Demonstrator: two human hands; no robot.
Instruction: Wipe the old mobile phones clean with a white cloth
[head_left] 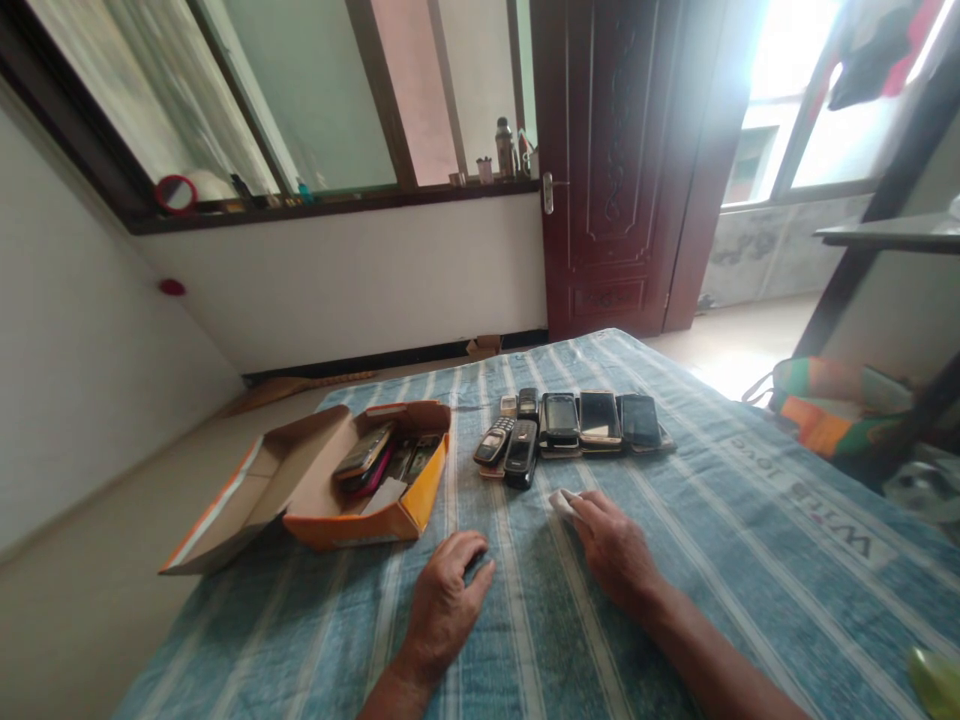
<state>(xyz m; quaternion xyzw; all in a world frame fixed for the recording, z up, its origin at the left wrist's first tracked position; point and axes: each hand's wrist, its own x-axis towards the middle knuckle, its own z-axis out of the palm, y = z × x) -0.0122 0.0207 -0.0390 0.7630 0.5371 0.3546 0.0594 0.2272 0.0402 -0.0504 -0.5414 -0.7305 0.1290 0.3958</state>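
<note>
Pinching a white wad (562,503), right hand (611,545) sits near the phones (562,422). Left hand (448,590) half-curled; cannot tell if holding. Striped cloth (529,620) open between hands; box's (337,532) lid (259,495) overhangs left edge.

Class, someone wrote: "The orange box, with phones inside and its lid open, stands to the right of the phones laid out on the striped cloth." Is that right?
Not quite. The head view shows the orange box, with phones inside and its lid open, standing to the left of the phones laid out on the striped cloth.
</note>
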